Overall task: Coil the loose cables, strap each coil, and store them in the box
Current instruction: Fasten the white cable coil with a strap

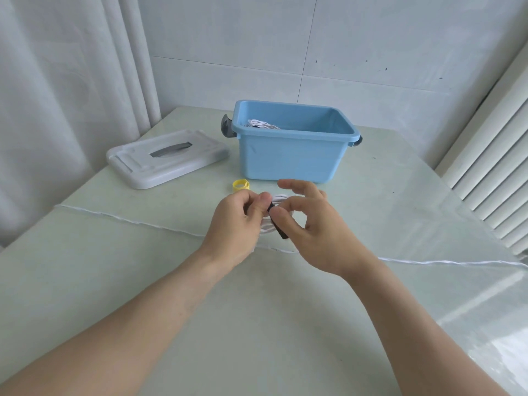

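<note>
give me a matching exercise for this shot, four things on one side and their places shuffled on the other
Things:
1. lid
2. yellow strap
3. black strap
4. stored coil

Places:
A. inside the blue box
B. flat on the table, left of the box
C. between both hands, on a white coil
D. on the table just before the box's left corner

Pairs: 1-B, 2-D, 3-C, 4-A

Pale green bench under the hands; tiled wall beyond them, curtain left, radiator right.
</note>
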